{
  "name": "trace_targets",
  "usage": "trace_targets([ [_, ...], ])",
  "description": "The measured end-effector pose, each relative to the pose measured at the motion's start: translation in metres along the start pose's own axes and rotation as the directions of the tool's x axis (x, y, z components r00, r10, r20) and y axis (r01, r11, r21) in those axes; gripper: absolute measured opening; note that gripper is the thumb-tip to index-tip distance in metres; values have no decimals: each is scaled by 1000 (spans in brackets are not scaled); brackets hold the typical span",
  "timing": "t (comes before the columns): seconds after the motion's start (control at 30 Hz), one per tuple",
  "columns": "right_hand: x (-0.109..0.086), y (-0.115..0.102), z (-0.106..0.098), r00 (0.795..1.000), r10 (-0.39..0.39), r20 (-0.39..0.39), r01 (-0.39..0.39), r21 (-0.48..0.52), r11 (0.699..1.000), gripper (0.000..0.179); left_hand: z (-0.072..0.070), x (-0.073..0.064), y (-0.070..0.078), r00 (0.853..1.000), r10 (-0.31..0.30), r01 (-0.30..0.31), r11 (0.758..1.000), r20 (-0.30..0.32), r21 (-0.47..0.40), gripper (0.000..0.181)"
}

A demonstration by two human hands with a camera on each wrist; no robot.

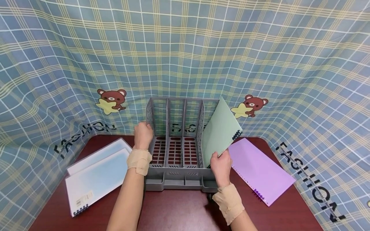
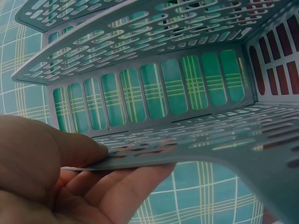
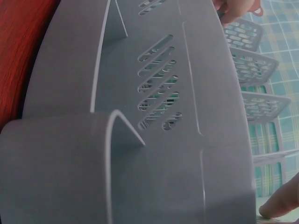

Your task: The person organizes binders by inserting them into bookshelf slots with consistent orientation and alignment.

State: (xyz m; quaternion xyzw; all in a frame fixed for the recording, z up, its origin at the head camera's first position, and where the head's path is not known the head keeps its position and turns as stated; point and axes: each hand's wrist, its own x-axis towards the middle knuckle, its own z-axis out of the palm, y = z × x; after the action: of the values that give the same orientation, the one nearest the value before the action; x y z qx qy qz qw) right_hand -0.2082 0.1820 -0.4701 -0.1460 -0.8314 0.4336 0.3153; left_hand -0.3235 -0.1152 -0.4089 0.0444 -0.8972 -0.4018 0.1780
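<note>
A grey desktop file organizer [image 1: 185, 173] with upright dividers stands on the table. My left hand [image 1: 143, 134] grips the front edge of its left side panel; in the left wrist view the thumb lies on one face of the panel [image 2: 196, 144] and fingers on the other. My right hand [image 1: 221, 163] holds a pale green loose-leaf notebook [image 1: 219, 131] with dark rings by its lower edge. The notebook leans in the rightmost compartment, its ringed corner sticking out to the right. In the right wrist view, a finger [image 3: 282, 200] shows behind the organizer's front wall [image 3: 219, 93].
Two blue-and-white ring notebooks [image 1: 98, 178] overlap on the table at left. A purple notebook [image 1: 260, 170] lies at right, partly behind my right hand. Small trays [image 1: 174, 183] line the organizer's front. A checked cloth [image 1: 179, 48] hangs behind and at both sides.
</note>
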Motion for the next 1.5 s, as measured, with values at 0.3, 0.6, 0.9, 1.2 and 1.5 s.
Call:
trace_targets([
  [0.3, 2, 0, -14, 1000, 28, -1, -28, 16, 999, 39, 2, -3, 7, 1000, -9, 9, 1000, 5, -26, 35],
  [0.6, 4, -14, -46, 999, 22, 30, -27, 183, 983, 66, -18, -17, 48, 996, 52, -57, 996, -75, -68, 59],
  [0.9, 7, -34, -96, 995, -4, -104, 17, 128, 992, 86, -38, -48, 111, 971, 198, -217, 965, -137, -146, 58],
  [1.2, 13, -49, -139, 974, 5, -226, 14, 82, 996, 74, -16, -96, 180, 931, 343, -365, 898, -125, -248, 55],
  [1.5, 21, -36, -162, 980, 38, -194, -44, -28, 999, 74, 40, -157, 228, 758, 652, -627, 728, 0, -276, 40],
])
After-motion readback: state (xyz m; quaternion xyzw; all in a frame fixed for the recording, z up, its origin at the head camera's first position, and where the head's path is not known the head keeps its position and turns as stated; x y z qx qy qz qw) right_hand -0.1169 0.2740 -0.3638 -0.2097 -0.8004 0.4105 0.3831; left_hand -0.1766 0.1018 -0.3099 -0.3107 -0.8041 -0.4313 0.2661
